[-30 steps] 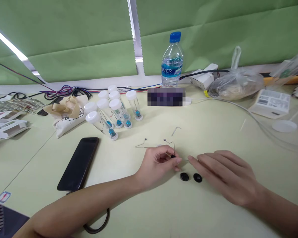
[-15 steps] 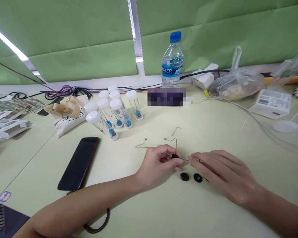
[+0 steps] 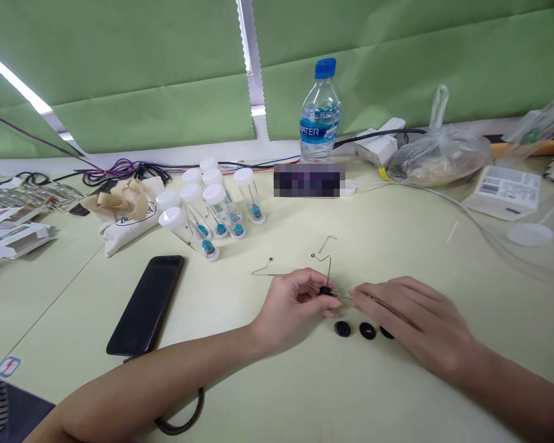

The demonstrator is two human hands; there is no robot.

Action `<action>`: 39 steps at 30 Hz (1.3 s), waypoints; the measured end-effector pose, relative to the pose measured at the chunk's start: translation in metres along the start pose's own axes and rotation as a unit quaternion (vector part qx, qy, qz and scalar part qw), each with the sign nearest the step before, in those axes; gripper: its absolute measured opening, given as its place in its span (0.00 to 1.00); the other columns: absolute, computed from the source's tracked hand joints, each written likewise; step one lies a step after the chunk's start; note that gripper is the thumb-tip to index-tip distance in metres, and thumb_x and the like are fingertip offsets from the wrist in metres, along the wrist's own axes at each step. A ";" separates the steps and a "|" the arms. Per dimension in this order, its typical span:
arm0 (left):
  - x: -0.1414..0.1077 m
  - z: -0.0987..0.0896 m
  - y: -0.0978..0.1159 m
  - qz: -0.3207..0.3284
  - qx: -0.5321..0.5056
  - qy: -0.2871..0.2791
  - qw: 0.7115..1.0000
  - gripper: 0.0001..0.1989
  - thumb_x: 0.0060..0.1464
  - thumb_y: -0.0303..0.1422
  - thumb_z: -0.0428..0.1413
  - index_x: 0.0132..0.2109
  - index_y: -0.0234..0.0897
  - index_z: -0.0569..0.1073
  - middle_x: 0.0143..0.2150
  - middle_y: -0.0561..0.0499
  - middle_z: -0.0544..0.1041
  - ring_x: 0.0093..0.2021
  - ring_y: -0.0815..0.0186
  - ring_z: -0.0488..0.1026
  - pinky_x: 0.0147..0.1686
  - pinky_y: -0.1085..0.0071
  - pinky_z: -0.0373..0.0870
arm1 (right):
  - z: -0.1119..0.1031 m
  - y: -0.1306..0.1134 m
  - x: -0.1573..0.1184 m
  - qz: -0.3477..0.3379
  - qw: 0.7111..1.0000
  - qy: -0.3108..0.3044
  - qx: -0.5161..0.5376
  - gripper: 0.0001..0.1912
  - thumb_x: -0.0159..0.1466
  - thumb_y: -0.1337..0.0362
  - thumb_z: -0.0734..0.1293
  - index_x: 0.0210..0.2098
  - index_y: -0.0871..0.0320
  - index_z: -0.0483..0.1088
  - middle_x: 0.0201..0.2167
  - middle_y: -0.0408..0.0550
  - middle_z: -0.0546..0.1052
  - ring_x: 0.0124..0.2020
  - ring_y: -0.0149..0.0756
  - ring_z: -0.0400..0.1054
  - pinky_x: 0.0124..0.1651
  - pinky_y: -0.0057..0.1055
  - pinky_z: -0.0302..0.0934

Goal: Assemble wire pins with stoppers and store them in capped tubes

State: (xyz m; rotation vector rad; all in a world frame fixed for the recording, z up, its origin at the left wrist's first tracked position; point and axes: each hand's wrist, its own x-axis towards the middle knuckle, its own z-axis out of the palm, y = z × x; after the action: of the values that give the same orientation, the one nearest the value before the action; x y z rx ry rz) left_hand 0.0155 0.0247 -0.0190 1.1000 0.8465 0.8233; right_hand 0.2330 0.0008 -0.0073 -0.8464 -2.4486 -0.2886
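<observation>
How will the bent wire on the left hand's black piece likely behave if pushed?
The bent wire is probably fairly stiff: it juts from the black piece without sagging. Being thin, it is likely light and may flex.

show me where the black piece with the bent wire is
In the head view, right of centre: the black piece is pinched in the left hand, just beyond the leftmost black disc.

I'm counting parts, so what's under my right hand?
Part of a black disc shows past the edge of your right hand; its rest is covered, and anything else beneath cannot be seen.
</observation>
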 end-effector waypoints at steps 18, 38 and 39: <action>-0.002 0.001 -0.002 0.036 0.037 -0.011 0.999 0.11 0.47 0.35 0.65 0.33 0.33 0.74 0.26 0.51 0.75 0.26 0.68 0.73 0.29 0.70 0.72 | 0.008 0.004 -0.012 0.006 1.000 -0.008 0.023 0.14 0.66 0.77 0.57 0.49 0.63 0.65 0.30 0.47 0.76 0.30 0.34 0.66 0.36 0.33 0.60; 0.001 0.000 0.007 0.001 -0.031 0.017 0.999 0.10 0.48 0.35 0.64 0.31 0.32 0.73 0.25 0.53 0.74 0.25 0.70 0.74 0.27 0.73 0.71 | 0.009 0.004 -0.014 0.048 0.995 -0.054 0.066 0.21 0.68 0.73 0.53 0.59 0.62 0.60 0.39 0.50 0.77 0.36 0.38 0.70 0.39 0.36 0.61; 0.001 0.000 0.006 0.002 -0.028 0.019 0.999 0.10 0.48 0.35 0.64 0.31 0.32 0.73 0.25 0.53 0.74 0.25 0.70 0.74 0.28 0.73 0.71 | 0.009 0.004 -0.014 0.048 0.995 -0.054 0.073 0.22 0.68 0.73 0.53 0.60 0.62 0.60 0.38 0.49 0.77 0.34 0.37 0.70 0.39 0.35 0.62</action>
State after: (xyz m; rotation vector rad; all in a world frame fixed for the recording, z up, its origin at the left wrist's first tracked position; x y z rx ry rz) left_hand 0.0152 0.0268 -0.0128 1.0407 0.8484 0.8674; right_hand 0.2414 -0.0003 -0.0220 -0.9329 -2.4836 -0.0285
